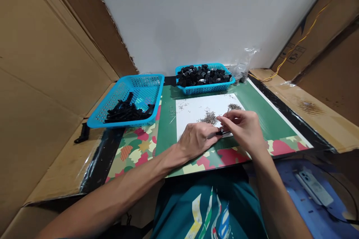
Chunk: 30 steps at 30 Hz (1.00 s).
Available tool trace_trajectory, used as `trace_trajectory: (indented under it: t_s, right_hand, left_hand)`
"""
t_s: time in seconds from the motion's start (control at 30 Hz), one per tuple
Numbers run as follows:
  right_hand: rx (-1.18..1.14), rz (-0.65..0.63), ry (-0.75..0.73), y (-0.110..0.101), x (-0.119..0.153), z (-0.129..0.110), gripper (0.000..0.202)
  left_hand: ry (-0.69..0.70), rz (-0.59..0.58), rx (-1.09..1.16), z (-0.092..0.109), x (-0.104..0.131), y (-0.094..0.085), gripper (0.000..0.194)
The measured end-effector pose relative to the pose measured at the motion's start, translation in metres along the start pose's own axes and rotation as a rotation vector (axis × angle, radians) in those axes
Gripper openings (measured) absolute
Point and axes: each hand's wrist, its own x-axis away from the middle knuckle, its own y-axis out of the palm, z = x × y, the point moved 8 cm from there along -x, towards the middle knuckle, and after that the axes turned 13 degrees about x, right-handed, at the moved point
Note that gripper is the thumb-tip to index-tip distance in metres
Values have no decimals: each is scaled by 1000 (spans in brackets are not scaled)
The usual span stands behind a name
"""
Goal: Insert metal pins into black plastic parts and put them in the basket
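Note:
My left hand (198,136) is closed on a small black plastic piece (223,133), just above the front edge of a white sheet (193,105). My right hand (246,129) meets it there, thumb and forefinger pinched around a thin metal tool (227,112) whose upper end sticks up past the fingers. The fingers hide most of the tool and much of the black piece. Behind my hands, a heap of tiny metal parts (209,117) lies on the sheet, and a second small heap (234,107) sits by my right fingers.
A blue basket (97,117) with long black pieces stands left. Another blue basket (204,89), full of black pieces with shiny parts, stands at the back beside a clear plastic bag (244,65). One black piece (83,133) lies far left. Cardboard walls (36,63) flank the table.

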Motion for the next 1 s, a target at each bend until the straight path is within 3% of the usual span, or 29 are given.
trace_trajectory:
  t_s: [0.27,0.53,0.73,0.87,1.0]
  right_hand:
    - [161,-12,-105,1,1,-9,52]
    - [248,53,-162,-1,7,-12,50]
    - [241,186,-231,3,17,-16,49]
    - [17,306,-164,-1,24,-10,35]
    - [-286,540,35,-29,35,27,28]
  left_hand:
    - [-3,-3,26,0,0,1,20]
    - [-136,29,158,-9,2,-1,17]
    - [-143,35,203,-8,0,-7,16]
    - [-218,69,200,-12,3,-13,7]
    - [-253,184,178,-18,6,-28,17]
